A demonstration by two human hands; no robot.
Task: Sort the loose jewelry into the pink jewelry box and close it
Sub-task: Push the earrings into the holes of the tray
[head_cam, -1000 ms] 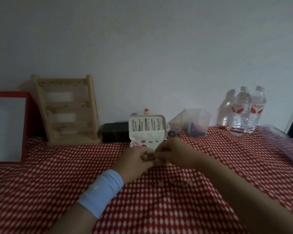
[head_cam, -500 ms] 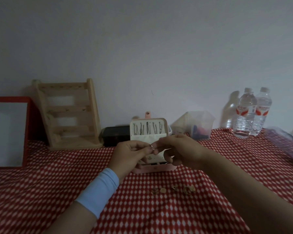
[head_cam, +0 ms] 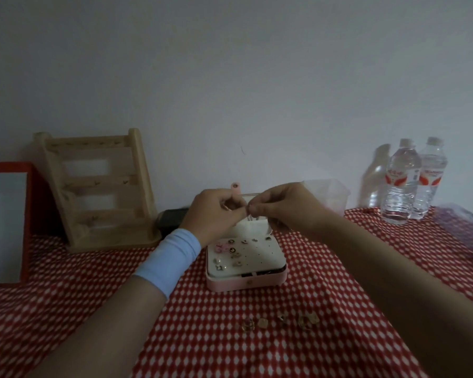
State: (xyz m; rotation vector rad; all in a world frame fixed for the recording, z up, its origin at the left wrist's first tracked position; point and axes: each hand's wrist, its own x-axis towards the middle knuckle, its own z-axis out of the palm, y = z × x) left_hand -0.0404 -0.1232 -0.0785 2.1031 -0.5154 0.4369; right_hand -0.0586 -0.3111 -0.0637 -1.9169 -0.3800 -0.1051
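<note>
Our left hand point(head_cam: 216, 214) and right hand point(head_cam: 284, 205) meet, curled fingertips pinching one small piece point(head_cam: 248, 212) too tiny to identify. Beneath them, on the red checked tablecloth point(head_cam: 66, 309), the pink jewelry box point(head_cam: 246, 281) sits open, studs point(head_cam: 231, 251) pinned inside. Loose jewelry point(head_cam: 280, 321) lies near its front, toward us.

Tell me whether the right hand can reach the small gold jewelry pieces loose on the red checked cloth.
Probably yes: the small gold jewelry pieces lie uncovered on the red checked cloth before the pink jewelry box. But the right hand and left hand pinch a tiny piece.
</note>
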